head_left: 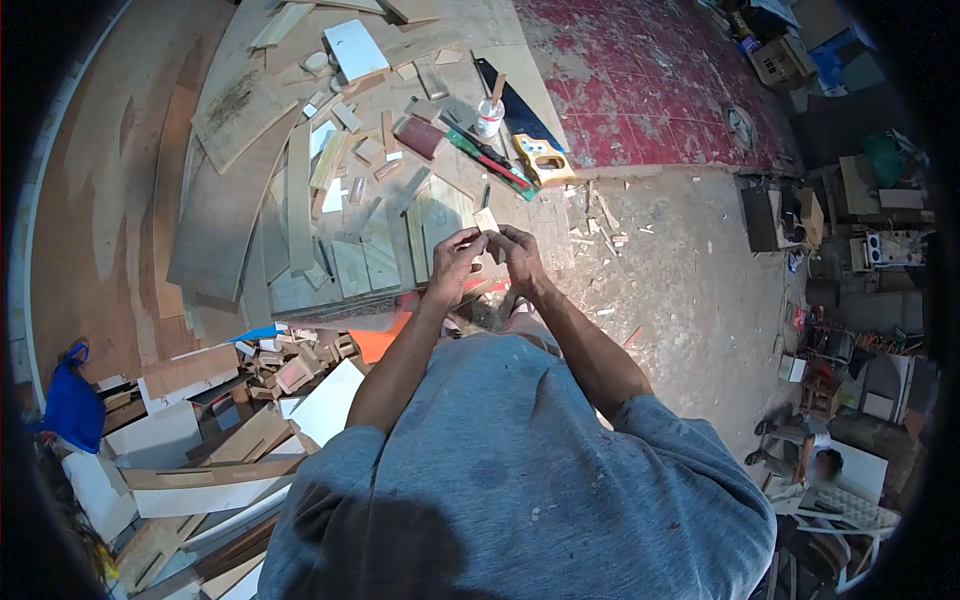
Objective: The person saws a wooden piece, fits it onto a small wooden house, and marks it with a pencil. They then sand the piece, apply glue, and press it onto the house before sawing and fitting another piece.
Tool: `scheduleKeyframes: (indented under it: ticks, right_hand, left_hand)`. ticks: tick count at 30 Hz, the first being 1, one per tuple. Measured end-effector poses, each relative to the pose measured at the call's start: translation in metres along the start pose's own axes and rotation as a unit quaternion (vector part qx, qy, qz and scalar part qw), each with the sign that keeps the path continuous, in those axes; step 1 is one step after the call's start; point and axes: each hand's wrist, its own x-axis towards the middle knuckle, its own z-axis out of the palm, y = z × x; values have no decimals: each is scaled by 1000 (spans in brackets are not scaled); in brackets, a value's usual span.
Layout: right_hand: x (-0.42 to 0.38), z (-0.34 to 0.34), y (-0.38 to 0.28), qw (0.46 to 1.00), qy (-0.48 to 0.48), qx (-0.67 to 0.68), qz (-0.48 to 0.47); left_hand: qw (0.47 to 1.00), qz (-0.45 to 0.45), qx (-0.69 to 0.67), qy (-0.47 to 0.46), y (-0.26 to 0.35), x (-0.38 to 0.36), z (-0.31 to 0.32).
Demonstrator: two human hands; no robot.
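Observation:
A small pale piece of wood (485, 219) stands up between my two hands at the near edge of the workbench. My left hand (458, 266) has its fingers bent around the lower part of the piece. From the other side my right hand (518, 257) pinches it, fingers curled in. The fingers hide the lower end of the wood, and I cannot make out whether anything else lies between them. Just beyond the hands are flat wooden boards (444, 208) and a dark slim tool (486, 196) on the bench.
On the bench lie a handsaw with a yellow handle (541, 158), a white tub with a stick (489, 118), a dark red block (419, 138), a white board (356, 51) and several offcuts. Scrap wood (290, 372) fills the lower left. Another person (800, 452) sits far right.

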Motion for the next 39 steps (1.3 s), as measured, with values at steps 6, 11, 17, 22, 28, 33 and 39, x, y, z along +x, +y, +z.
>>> scheduleKeyframes:
  ticks: [6,11,17,22,28,33,39]
  right_hand:
    - [-11,-31,-15,998,23,54,37]
    - [52,-124,7,889,94,-412,-173]
    - [140,-159,-20,720,-9,-652,-238]
    - [172,-163,-17,666,-117,-706,-209]
    - [186,-202,-22,763,3,-591,-260]
    - [104,-227,-83,903,60,-379,-190]
    - [-43,-254,-69,946,251,-168,-120]
  left_hand:
    - [998,55,-26,27,-37,39,38]
    - [983,157,82,52,-50,64,62]
    - [894,211,352,180,-79,96,97]
    - [841,220,470,151,-103,114,131]
    - [809,252,501,175,-118,123,152]
    - [779,227,543,215,-116,112,160]
    - [790,99,559,233,-118,103,185]
